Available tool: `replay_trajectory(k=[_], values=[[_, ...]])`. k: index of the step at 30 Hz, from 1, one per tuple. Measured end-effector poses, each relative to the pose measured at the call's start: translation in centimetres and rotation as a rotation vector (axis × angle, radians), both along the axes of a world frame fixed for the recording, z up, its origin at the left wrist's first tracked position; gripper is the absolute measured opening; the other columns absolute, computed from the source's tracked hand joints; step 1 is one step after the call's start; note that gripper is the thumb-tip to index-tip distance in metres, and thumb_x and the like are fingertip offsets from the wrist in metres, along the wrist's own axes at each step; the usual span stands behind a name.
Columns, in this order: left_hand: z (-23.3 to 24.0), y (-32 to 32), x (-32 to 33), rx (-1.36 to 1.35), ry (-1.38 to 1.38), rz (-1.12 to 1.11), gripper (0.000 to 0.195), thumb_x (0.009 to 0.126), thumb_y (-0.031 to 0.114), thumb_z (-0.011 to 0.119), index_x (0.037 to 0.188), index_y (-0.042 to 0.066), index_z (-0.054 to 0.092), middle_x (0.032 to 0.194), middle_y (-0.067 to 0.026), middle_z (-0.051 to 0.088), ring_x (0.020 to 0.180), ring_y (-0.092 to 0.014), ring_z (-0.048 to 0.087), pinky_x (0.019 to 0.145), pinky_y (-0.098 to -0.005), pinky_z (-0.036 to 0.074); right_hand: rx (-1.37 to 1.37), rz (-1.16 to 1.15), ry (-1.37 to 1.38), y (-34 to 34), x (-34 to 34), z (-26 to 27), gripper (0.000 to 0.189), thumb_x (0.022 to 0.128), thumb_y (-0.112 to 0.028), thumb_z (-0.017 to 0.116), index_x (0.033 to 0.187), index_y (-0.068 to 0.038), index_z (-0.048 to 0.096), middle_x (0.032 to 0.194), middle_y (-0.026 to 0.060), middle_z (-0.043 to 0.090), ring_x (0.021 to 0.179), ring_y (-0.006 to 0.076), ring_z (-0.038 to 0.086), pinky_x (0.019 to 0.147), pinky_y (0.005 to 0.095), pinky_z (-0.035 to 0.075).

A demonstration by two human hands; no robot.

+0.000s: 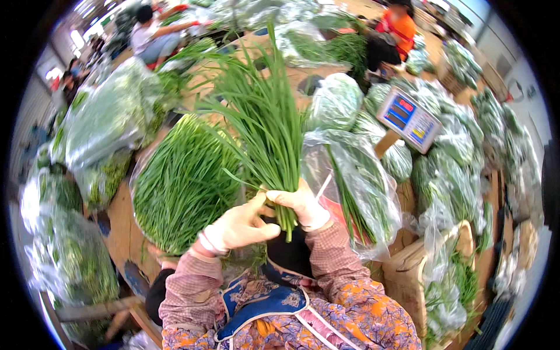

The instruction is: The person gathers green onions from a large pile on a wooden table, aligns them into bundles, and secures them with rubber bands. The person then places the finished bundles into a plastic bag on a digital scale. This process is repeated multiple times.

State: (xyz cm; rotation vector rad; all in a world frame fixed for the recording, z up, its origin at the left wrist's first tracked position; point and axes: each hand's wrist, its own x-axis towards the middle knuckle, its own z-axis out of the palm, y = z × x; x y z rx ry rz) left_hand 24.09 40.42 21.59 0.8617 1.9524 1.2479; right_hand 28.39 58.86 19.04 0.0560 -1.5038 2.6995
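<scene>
A large bunch of long green garlic chives (267, 140) stands upright before me, leaves fanned upward and pale cut stems at the bottom. My right hand (302, 205), in a thin pale glove, grips it around the lower stems. At the left of those stems is my left hand (240, 223), gloved too, with thumb and forefinger spread apart. Its forefinger tip meets my right thumb; the other fingertips are partly hidden. A big heap of chives (183, 188) lies in clear plastic to the left. On the right, a clear plastic bag (372, 197) holds more chives beside something red.
A scale display (409, 118) rises on a post behind the right bag. Bagged greens (113, 113) crowd the left, and more bags (450, 144) are piled right. A wooden-sided container (404, 280) stands near my right elbow. Two people (153, 37) (393, 33) sit farther back.
</scene>
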Motion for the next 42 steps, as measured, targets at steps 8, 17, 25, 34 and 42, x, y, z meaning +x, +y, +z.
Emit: replay_trajectory(k=[8, 17, 25, 34, 42], values=[[-12.2, 13.1, -9.4, -0.104, 0.483, 0.473, 0.037, 0.087, 0.015, 0.061, 0.120, 0.003, 0.048, 0.107, -0.0089, 0.058, 0.092, -0.018, 0.054, 0.080, -0.0302, 0.044, 0.282, -0.239, 0.093, 7.1, 5.7, -1.9, 0.067, 0.073, -0.001, 0.069, 0.132, -0.001, 0.037, 0.119, 0.0048, 0.058, 0.111, 0.0118, 0.053, 0.093, 0.0291, 0.043], [-7.7, 17.0, -12.2, 0.212, 0.096, 0.499, 0.016, 0.092, 0.022, 0.055, 0.097, 0.007, 0.058, 0.091, -0.0049, 0.064, 0.065, -0.009, 0.051, 0.055, -0.0236, 0.040, 1.267, -0.503, -0.065, 12.9, 8.4, -8.4, 0.070, 0.071, -0.012, 0.074, 0.134, -0.006, 0.043, 0.116, 0.0193, 0.059, 0.105, 0.0283, 0.060, 0.090, 0.0351, 0.046], [-1.2, 18.3, -12.7, 0.489, -0.146, 0.420, 0.017, 0.092, 0.022, 0.058, 0.098, 0.006, 0.063, 0.085, -0.0026, 0.067, 0.067, -0.007, 0.058, 0.060, -0.0197, 0.046, 1.446, -0.651, -0.955, 22.4, 13.4, -12.6, 0.068, 0.060, -0.021, 0.082, 0.117, -0.003, 0.048, 0.104, 0.0203, 0.060, 0.099, 0.0390, 0.058, 0.083, 0.0421, 0.047], [-16.4, -8.0, -9.0, 0.025, -0.007, 0.824, 0.017, 0.085, 0.013, 0.063, 0.099, 0.004, 0.063, 0.097, -0.0044, 0.065, 0.087, -0.014, 0.059, 0.078, -0.0263, 0.048, 1.520, -0.493, -0.429, 15.1, 11.5, -10.5, 0.059, 0.082, -0.021, 0.070, 0.129, 0.005, 0.046, 0.129, 0.0208, 0.051, 0.120, 0.0310, 0.049, 0.104, 0.0359, 0.036], [-37.8, -20.1, 6.3, 0.418, -0.873, 1.717, 0.032, 0.085, 0.038, 0.061, 0.085, 0.006, 0.056, 0.070, -0.0035, 0.060, 0.056, -0.018, 0.059, 0.043, -0.0298, 0.041, 1.223, -0.315, 0.281, -4.1, 2.4, -1.8, 0.026, 0.089, -0.001, 0.055, 0.114, 0.001, 0.061, 0.115, 0.0138, 0.062, 0.107, 0.0240, 0.058, 0.096, 0.0327, 0.042]])
